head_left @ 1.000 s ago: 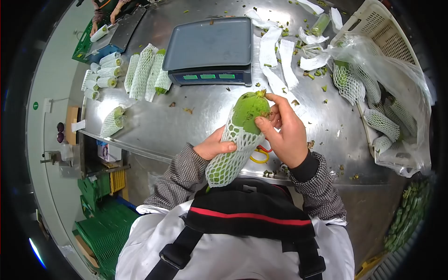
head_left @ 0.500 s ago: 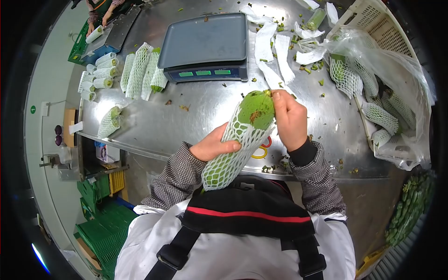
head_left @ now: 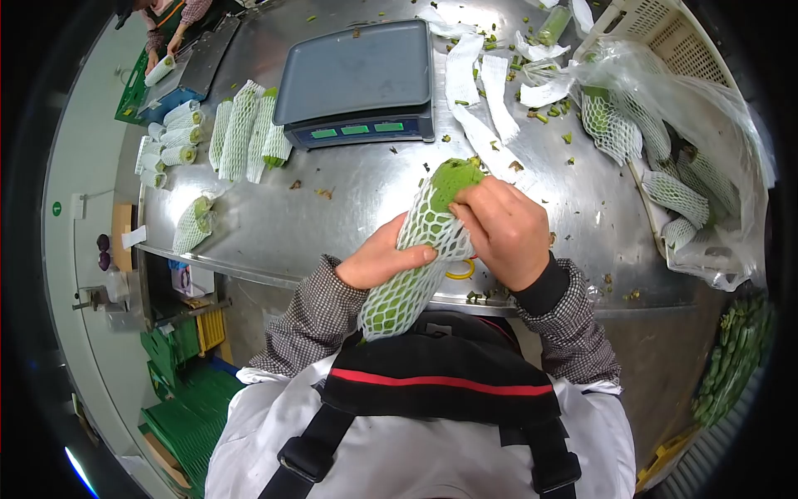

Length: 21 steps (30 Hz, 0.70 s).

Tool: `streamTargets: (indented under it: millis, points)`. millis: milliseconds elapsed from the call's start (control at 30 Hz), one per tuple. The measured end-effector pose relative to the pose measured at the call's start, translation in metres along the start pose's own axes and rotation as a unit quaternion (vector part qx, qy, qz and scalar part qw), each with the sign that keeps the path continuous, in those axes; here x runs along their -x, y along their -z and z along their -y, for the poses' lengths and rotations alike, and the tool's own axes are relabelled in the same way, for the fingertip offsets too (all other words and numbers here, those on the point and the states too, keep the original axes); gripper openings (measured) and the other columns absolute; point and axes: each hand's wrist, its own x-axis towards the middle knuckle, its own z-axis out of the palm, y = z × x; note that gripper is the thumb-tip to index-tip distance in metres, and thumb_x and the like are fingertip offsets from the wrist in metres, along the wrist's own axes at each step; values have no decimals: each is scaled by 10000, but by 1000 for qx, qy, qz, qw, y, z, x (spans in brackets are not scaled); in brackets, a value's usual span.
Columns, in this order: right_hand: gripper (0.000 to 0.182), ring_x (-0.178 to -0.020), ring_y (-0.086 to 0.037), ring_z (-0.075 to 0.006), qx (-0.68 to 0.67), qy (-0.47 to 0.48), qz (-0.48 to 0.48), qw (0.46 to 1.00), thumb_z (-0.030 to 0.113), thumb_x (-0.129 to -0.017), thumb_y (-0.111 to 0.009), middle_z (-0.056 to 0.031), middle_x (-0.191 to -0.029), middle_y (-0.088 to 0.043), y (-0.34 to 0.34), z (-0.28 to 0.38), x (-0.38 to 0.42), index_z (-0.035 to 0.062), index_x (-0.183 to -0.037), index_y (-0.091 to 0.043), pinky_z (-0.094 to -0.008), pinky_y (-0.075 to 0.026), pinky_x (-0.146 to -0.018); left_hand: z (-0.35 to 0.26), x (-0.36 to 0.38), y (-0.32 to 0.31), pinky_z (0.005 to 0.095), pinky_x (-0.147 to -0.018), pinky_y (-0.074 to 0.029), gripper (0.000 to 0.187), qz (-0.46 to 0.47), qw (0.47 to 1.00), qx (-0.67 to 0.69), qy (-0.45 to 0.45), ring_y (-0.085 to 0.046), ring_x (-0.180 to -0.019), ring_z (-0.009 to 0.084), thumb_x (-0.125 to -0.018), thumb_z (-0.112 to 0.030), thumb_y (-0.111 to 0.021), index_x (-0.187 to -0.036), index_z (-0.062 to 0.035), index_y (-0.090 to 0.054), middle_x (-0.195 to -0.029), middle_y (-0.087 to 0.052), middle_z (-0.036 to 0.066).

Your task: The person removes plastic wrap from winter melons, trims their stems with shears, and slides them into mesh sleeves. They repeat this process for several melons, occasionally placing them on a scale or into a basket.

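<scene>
A large green gourd [head_left: 455, 185] in a white foam net [head_left: 407, 291] slants upward in front of my apron, its upper end bare. My left hand [head_left: 384, 256] is closed around its middle, thumb across the net. My right hand [head_left: 507, 229] is at the bare end, its fingers bent and pinched against the green skin by the net's edge. Those fingers cover part of the skin, so whatever lies under the fingertips is hidden. Just beyond, white strips [head_left: 489, 137] of foam and green trimmings lie on the metal table [head_left: 349, 216].
A grey scale [head_left: 353, 79] stands ahead. Several netted gourds [head_left: 241, 133] lie to its left, and another netted gourd [head_left: 194, 224] nearer. At right, a plastic-lined crate [head_left: 665, 241] holds more. At far left, a co-worker's hands [head_left: 162, 58] handle a wrapped piece.
My right hand has moved from the stem tip down onto the gourd's side, covering a brown patch. My left hand keeps its hold.
</scene>
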Motion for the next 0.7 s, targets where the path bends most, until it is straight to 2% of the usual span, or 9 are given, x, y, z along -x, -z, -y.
streamTargets:
  millis: [67,133,167,233,267,333,433,600,700]
  points:
    - [136,-627,-580,-243,-30,12,4,999,48,-727,-679,-76,-732,-568,2,-10,2,45,-826,-586,-335,-454,-536,-3,1,-2,326,-957,-393,639,-2,1000,-9,-3,-482,-1118,176,-825,-213,-608,-1334,25,-302,-1233,-499,114]
    - [132,-656,-577,-225,56,-146,-41,987,59,-728,-663,-56,-730,-555,8,-29,7,61,-811,-560,-326,-455,-540,-3,3,0,330,-962,-388,643,-4,1000,-18,-6,-482,-1119,179,-828,-222,-606,-1336,26,-300,-1239,-497,115]
    - [118,-670,-570,-251,132,-157,-39,978,49,-738,-654,-67,-732,-558,9,-43,8,52,-821,-571,-354,-454,-590,1,5,4,333,-968,-382,654,-7,1000,-13,2,-476,-1128,183,-831,-235,-606,-1342,25,-291,-1249,-490,118]
    - [128,-683,-564,-269,200,-88,-36,975,54,-740,-657,-79,-738,-561,14,-46,7,43,-845,-585,-367,-449,-638,1,6,6,336,-975,-376,665,-9,1000,-9,9,-470,-1136,187,-834,-247,-606,-1348,23,-282,-1260,-483,121]
    - [128,-683,-564,-269,200,-89,-37,975,54,-740,-657,-79,-738,-561,14,-42,6,43,-845,-585,-367,-449,-638,-1,7,6,336,-978,-372,675,-6,1000,-4,12,-463,-1145,189,-835,-251,-606,-1355,20,-273,-1267,-476,123]
    - [165,-698,-561,-262,-24,-106,-17,994,78,-721,-680,-82,-747,-566,12,-26,6,44,-860,-596,-361,-438,-645,-2,7,5,336,-982,-369,684,-3,1000,2,16,-457,-1153,191,-836,-255,-607,-1361,17,-263,-1274,-468,125]
    - [187,-706,-561,-251,-61,-103,10,993,104,-705,-701,-76,-749,-569,14,-9,1,41,-847,-598,-343,-431,-629,-4,6,4,338,-985,-367,688,-4,999,-12,30,-453,-1159,194,-838,-259,-602,-1366,12,-254,-1285,-455,128]
    - [185,-690,-562,-243,-8,-52,8,999,133,-704,-708,-68,-740,-573,7,-12,-3,48,-827,-600,-334,-425,-623,-5,4,1,343,-989,-367,686,7,999,5,39,-454,-1162,198,-843,-271,-594,-1369,7,-252,-1291,-450,127]
    - [241,-743,-568,-247,-3,-125,-9,992,148,-706,-708,-70,-775,-580,0,-39,8,54,-896,-593,-351,-416,-627,-2,5,5,345,-988,-369,716,20,998,43,49,-452,-1168,197,-828,-284,-612,-1374,2,-248,-1292,-449,128]
